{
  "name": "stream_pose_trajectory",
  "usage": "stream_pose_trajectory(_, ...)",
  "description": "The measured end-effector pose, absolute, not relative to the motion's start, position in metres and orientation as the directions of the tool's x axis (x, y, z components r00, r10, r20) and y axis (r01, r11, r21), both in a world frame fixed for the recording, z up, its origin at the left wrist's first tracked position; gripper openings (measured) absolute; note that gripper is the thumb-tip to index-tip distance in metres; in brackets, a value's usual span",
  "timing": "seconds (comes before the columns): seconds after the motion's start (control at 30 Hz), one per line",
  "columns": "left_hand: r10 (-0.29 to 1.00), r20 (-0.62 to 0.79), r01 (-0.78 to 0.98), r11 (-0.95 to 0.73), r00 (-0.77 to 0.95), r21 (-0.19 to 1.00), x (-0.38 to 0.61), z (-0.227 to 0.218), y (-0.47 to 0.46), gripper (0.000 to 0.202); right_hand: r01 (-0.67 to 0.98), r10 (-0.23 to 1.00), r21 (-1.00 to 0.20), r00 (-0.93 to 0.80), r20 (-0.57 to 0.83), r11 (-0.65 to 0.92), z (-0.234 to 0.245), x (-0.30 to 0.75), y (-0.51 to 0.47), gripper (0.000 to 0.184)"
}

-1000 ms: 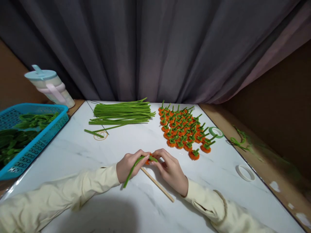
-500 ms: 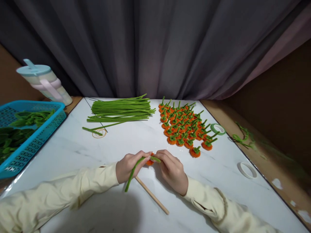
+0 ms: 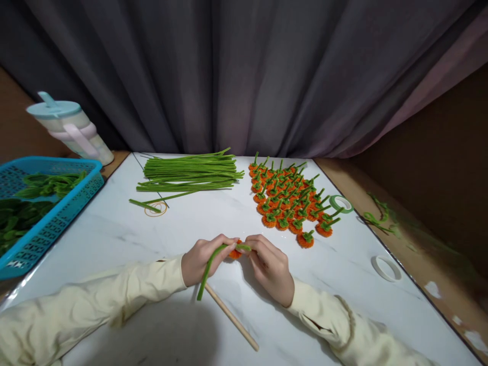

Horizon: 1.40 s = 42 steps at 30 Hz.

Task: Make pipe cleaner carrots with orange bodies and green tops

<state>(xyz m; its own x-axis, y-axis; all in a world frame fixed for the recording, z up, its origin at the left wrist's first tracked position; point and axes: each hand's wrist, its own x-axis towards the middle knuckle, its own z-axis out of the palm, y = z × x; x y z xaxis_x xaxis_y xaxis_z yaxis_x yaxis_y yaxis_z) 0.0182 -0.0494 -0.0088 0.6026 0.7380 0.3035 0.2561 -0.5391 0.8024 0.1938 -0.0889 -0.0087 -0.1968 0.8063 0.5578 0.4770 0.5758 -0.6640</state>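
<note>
My left hand (image 3: pixel 200 260) and my right hand (image 3: pixel 270 266) meet over the white marble table (image 3: pixel 114 239), both pinched on one small orange fuzzy piece (image 3: pixel 235 252). A green pipe cleaner (image 3: pixel 208 269) runs from that piece down through my left fingers and sticks out below them. A thin wooden stick (image 3: pixel 231 316) lies on the table under my hands, slanting toward the near right. Both arms wear cream sleeves.
A bundle of green pipe cleaners (image 3: pixel 188 175) lies at the back, with several finished orange pieces with green stems (image 3: pixel 290 203) to its right. A blue basket of green leaves (image 3: pixel 41 208) and a lidded jug (image 3: pixel 70 129) stand left. Tape rings (image 3: pixel 386 268) lie right; a rubber band (image 3: pixel 155 209) lies near the bundle.
My hands have stayed together on the orange piece, shifting only slightly. The wooden stick has slid toward the near left under my hands.
</note>
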Motion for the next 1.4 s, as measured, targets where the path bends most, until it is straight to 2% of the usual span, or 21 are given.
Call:
stream_pose_trajectory(0.1, 0.815, 0.152, 0.270, -0.352, 0.559, 0.896, 0.019, -0.005, -0.046, 0.025, 0.436, 0.833, -0.719, -0.161, 0.529, 0.541, -0.006, 0.195, -0.085, 0.011)
stream_pose_trajectory(0.23, 0.835, 0.072, 0.206, -0.216, 0.546, 0.954, 0.020, -0.003, -0.044, 0.030, 0.427, 0.837, -0.730, -0.146, 0.527, 0.534, -0.005, 0.198, -0.083, 0.008)
stream_pose_trajectory(0.47, 0.813, 0.097, 0.244, -0.283, 0.575, 0.928, 0.018, -0.002, -0.046, 0.030, 0.384, 0.822, -0.730, -0.198, 0.534, 0.566, -0.004, 0.198, -0.083, 0.008)
stream_pose_trajectory(0.57, 0.816, 0.060, 0.240, -0.237, 0.574, 0.941, 0.018, 0.001, -0.045, 0.028, 0.367, 0.824, -0.738, -0.226, 0.520, 0.567, -0.005, 0.198, -0.082, 0.010)
stream_pose_trajectory(0.67, 0.812, -0.071, 0.167, -0.033, 0.579, 0.985, 0.019, 0.003, -0.042, 0.035, 0.358, 0.825, -0.744, -0.245, 0.509, 0.565, -0.007, 0.198, -0.081, 0.009)
stream_pose_trajectory(0.77, 0.759, -0.214, 0.064, 0.223, 0.615, 0.973, 0.021, 0.000, -0.039, 0.040, 0.355, 0.832, -0.752, -0.247, 0.497, 0.555, -0.007, 0.197, -0.081, 0.008)
stream_pose_trajectory(0.87, 0.710, -0.266, 0.018, 0.336, 0.651, 0.942, 0.023, -0.005, -0.037, 0.045, 0.347, 0.829, -0.753, -0.256, 0.498, 0.559, -0.006, 0.197, -0.082, 0.006)
stream_pose_trajectory(1.0, 0.671, -0.282, -0.038, 0.420, 0.686, 0.907, 0.023, -0.006, -0.033, 0.050, 0.363, 0.772, -0.684, -0.225, 0.594, 0.632, -0.002, 0.201, -0.083, 0.018)
stream_pose_trajectory(1.07, 0.604, -0.321, -0.001, 0.470, 0.730, 0.883, 0.022, -0.005, -0.031, 0.047, 0.404, 0.728, -0.616, -0.240, 0.642, 0.677, -0.002, 0.204, -0.082, 0.027)
stream_pose_trajectory(1.2, 0.456, -0.332, 0.114, 0.441, 0.826, 0.890, 0.018, -0.005, -0.028, 0.037, 0.462, 0.677, -0.500, -0.426, 0.600, 0.733, -0.002, 0.206, -0.079, 0.045)
stream_pose_trajectory(1.27, 0.432, -0.331, 0.150, 0.401, 0.839, 0.904, 0.016, -0.006, -0.028, 0.036, 0.481, 0.668, -0.467, -0.474, 0.574, 0.742, -0.002, 0.205, -0.079, 0.046)
stream_pose_trajectory(1.4, 0.457, -0.365, 0.200, 0.371, 0.811, 0.907, 0.017, -0.005, -0.030, 0.039, 0.520, 0.655, -0.423, -0.429, 0.622, 0.742, 0.000, 0.203, -0.080, 0.031)
